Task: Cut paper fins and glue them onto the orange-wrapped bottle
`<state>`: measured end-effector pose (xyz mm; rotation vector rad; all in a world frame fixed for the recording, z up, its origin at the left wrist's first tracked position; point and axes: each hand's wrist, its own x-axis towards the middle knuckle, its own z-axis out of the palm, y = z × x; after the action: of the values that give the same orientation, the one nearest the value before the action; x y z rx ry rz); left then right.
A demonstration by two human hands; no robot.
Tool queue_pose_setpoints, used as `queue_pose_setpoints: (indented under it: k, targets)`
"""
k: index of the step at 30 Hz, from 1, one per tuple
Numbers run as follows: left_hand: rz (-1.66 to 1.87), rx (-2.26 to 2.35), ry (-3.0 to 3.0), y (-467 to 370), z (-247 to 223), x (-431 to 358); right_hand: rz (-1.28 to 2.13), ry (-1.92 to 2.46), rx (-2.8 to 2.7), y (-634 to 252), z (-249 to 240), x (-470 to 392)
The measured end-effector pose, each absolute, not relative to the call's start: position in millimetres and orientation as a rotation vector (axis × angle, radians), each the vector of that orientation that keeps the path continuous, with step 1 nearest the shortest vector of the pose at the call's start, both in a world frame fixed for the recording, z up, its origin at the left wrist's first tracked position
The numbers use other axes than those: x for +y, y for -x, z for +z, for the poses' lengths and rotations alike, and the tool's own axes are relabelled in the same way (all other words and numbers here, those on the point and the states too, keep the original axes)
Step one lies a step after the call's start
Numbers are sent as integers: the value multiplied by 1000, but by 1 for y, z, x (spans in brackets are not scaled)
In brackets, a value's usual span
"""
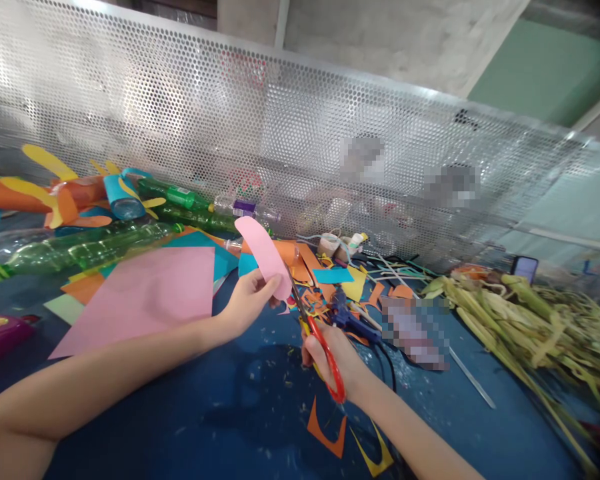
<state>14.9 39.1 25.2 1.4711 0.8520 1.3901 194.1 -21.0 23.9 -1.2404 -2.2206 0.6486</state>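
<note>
Pinched between thumb and fingers of my left hand (254,299) is a long pink paper strip (261,248) with a rounded end, held up off the table. My right hand (337,357) grips a pair of scissors (326,353) with red handles. Their blades point up and away, right beside the strip's lower right edge; whether they touch the paper I cannot tell. Under and behind the blades lie small orange and yellow paper scraps (313,299). A blue glue gun (353,319) rests just beyond my right hand.
A pink sheet (145,293) lies over other coloured sheets at left. Green plastic bottles (95,247) and paper-covered bottles (80,193) stand behind it. Dried husks (520,327) are heaped at right, near a phone (524,269). A perforated metal panel (300,133) borders the blue table (190,413).
</note>
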Motion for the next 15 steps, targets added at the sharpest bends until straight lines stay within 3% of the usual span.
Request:
queue_pose_setpoints:
  k: [15]
  targets:
    - [1366,805,-1436,-16,20,41,780,1313,-2056,-192,6,-19]
